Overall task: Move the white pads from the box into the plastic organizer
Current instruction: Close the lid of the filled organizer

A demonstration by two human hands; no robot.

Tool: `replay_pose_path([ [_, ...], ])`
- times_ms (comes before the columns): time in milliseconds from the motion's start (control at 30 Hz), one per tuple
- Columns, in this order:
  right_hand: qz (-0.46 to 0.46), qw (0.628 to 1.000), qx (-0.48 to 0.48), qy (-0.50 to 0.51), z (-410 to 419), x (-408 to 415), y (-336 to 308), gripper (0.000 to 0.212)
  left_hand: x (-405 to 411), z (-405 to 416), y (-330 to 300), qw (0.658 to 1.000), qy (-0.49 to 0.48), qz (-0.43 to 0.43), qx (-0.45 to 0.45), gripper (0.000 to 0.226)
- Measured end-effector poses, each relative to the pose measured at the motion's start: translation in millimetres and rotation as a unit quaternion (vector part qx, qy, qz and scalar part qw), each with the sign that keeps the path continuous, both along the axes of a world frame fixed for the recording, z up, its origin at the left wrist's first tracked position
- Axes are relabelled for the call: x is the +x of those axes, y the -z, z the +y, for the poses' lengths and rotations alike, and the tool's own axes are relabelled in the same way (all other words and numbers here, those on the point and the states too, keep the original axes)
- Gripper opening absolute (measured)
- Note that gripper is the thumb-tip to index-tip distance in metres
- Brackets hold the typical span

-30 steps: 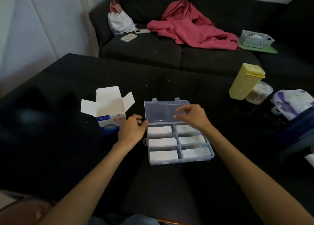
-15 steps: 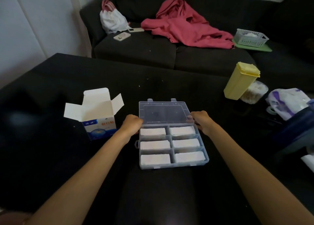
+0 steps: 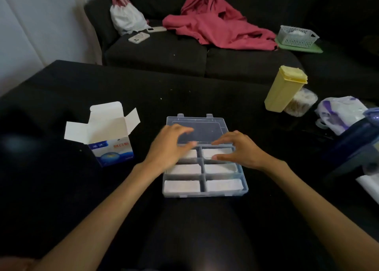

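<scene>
The fingers of the left hand [image 3: 170, 145] are spread and only loosely bent; they hold nothing and hover over the hinge line of the plastic organizer [image 3: 205, 193], their tips above the near edge of the clear lid [image 3: 196, 127]. The fingers of the right hand [image 3: 240, 149] are nearly straight and lie flat over the far right compartment, again with nothing in them. I cannot tell whether they touch the pad below.

Under and just nearer than the fingers, the white pads [image 3: 182, 185] fill all six compartments, one stack in each. The lid lies open and flat on the table [image 3: 61, 188], beyond the fingertips. Well to the left of the left hand stands the cardboard box [image 3: 111, 149] with its flaps open; its inside is not visible.

To my judgement the moving is done, or almost, and the hands are about to bring the lid over. The risk is a pad standing higher than its divider: then the lid would pinch it or not latch. Also, a pull on the lid with no hand on the light tray could slide the tray and shake the pads out of place.
</scene>
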State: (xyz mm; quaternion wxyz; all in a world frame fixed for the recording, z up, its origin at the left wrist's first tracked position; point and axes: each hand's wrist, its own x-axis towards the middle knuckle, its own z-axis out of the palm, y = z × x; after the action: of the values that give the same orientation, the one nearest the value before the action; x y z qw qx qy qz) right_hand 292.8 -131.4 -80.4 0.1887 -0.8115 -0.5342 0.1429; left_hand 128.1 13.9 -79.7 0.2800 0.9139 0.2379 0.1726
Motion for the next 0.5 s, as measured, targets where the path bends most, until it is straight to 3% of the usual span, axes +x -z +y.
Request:
replay_pose_path([
  [67, -0.017, 0.999, -0.025, 0.014, 0, 1, 3, 0.045, 6, -7, -1, 0.992, 0.092, 0.078, 0.039, 0.055],
  [167, -0.023, 0.999, -0.042, 0.021, 0, 1, 1, 0.041, 20, -9, 2, 0.978, 0.144, 0.122, 0.087, 0.056],
  [500, -0.009, 0.999, -0.033, 0.017, 5, 4, 3, 0.033, 35, -8, 13, 0.982, 0.127, 0.119, 0.074, 0.042],
])
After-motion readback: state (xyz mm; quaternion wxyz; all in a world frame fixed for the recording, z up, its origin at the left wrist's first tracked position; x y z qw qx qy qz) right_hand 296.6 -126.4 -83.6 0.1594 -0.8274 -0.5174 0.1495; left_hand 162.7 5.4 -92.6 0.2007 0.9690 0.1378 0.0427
